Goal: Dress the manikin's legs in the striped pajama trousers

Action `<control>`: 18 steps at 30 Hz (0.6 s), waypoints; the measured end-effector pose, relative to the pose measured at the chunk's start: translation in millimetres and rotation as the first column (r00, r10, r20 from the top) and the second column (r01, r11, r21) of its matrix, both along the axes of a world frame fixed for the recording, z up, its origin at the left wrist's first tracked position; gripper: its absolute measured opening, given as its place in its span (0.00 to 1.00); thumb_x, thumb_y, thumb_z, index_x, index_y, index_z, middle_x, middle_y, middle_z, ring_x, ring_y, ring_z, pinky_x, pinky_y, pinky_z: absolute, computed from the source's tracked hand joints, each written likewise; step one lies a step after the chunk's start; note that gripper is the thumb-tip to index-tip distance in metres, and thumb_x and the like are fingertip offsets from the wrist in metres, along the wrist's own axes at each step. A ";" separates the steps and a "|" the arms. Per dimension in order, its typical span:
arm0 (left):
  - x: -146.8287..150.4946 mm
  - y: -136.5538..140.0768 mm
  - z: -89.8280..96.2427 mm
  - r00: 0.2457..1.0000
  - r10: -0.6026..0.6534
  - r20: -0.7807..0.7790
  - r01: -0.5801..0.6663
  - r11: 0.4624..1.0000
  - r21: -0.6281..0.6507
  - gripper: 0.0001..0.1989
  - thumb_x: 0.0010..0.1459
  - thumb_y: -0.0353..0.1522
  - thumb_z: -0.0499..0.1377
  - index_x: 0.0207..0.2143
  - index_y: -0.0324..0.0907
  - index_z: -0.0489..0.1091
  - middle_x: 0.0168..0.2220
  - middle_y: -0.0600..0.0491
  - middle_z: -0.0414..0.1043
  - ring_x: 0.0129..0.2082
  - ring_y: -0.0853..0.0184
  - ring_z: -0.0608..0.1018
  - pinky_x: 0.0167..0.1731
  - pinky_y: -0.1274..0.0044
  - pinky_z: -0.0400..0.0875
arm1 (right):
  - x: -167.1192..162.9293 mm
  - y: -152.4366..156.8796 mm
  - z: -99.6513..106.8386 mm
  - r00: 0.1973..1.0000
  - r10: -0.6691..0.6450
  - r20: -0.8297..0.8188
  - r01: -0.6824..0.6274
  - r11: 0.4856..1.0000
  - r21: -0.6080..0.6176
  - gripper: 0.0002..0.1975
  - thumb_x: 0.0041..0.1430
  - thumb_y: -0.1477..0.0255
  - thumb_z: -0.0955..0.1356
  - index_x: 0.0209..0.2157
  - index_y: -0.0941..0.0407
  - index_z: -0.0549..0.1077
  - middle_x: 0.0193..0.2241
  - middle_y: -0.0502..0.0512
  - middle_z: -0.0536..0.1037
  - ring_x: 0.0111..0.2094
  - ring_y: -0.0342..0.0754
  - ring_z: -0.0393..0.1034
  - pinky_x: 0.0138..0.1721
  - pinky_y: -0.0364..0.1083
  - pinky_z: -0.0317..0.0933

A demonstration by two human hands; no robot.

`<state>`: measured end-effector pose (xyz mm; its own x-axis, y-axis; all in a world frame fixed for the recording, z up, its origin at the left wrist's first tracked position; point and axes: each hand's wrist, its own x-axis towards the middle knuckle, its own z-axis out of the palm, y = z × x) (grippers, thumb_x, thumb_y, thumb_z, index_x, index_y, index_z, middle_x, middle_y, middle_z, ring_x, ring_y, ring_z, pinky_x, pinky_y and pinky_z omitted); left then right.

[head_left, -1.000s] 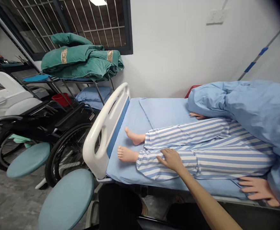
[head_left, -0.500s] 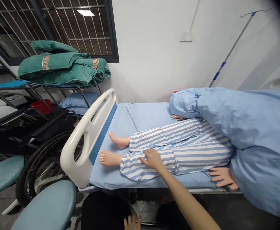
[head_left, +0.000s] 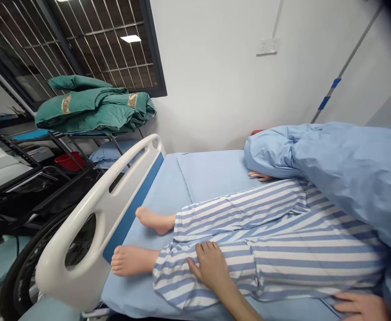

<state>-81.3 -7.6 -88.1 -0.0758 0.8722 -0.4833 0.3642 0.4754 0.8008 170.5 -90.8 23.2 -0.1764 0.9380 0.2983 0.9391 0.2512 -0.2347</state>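
A training manikin lies on the blue-sheeted bed [head_left: 211, 171] in blue-and-white striped trousers [head_left: 282, 263]. My right hand [head_left: 211, 267] rests palm down on the shin of its nearer leg, fingers lightly bent and thumb apart, gripping nothing. The bare nearer foot [head_left: 133, 261] and farther foot [head_left: 155, 220] point toward the footboard. A blue quilt [head_left: 342, 156] is folded back over the upper body. From under it show the manikin's far hand [head_left: 260, 176] and near hand [head_left: 360, 306]. My left hand is out of view.
The white footboard [head_left: 104, 223] closes the bed's left end. Beyond it stand a wheelchair, its wheel [head_left: 13, 285] partly seen, and a teal stool [head_left: 51, 310]. Green folded bedding [head_left: 95, 107] lies on a rack below the barred window. A drip pole [head_left: 344, 69] rises behind the quilt.
The view has moved closer to the bed, so the legs look larger and lower. My left hand, earlier at the bottom edge, has left view. My right hand stays on the shin.
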 end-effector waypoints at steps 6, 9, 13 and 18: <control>-9.3 22.0 -1.2 0.645 0.658 -0.389 -0.651 0.740 0.171 0.31 0.53 0.40 0.24 0.40 0.41 0.62 0.35 0.46 0.61 0.47 0.44 0.65 0.29 0.46 0.54 | 0.0 2.3 -2.9 1.000 0.016 -0.020 -0.016 1.000 -0.006 0.15 0.54 0.60 0.59 0.33 0.55 0.67 0.28 0.56 0.68 0.33 0.51 0.59 0.36 0.50 0.49; -0.5 3.5 -3.4 0.965 0.262 0.004 -0.261 0.963 0.064 0.32 0.54 0.43 0.25 0.42 0.43 0.63 0.40 0.45 0.61 0.47 0.47 0.66 0.29 0.48 0.57 | 0.3 0.1 -1.3 1.000 0.013 -0.004 -0.013 1.000 -0.001 0.14 0.55 0.60 0.59 0.32 0.56 0.67 0.28 0.56 0.68 0.33 0.51 0.59 0.36 0.49 0.49; 20.9 -47.0 -8.1 0.899 -0.141 0.415 0.102 0.988 0.116 0.27 0.48 0.49 0.50 0.47 0.44 0.60 0.46 0.48 0.61 0.45 0.57 0.68 0.35 0.59 0.67 | -0.6 -2.6 1.3 0.999 0.014 0.042 -0.015 0.999 0.028 0.15 0.54 0.59 0.59 0.30 0.56 0.67 0.27 0.56 0.68 0.33 0.50 0.60 0.36 0.48 0.48; 24.3 -123.7 -15.2 0.862 -0.053 0.505 0.015 0.997 0.079 0.22 0.49 0.46 0.52 0.44 0.43 0.63 0.46 0.48 0.61 0.43 0.57 0.69 0.32 0.62 0.69 | -4.3 -3.6 6.1 0.995 -0.022 0.094 0.017 0.998 0.060 0.16 0.56 0.60 0.58 0.30 0.57 0.67 0.27 0.55 0.70 0.33 0.48 0.61 0.36 0.46 0.48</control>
<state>-57.0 -131.3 -103.3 0.1930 0.9027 -0.3846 -0.0854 0.4060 0.9099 166.3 -94.4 29.3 -0.1884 0.9227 0.3364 0.9612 0.2435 -0.1294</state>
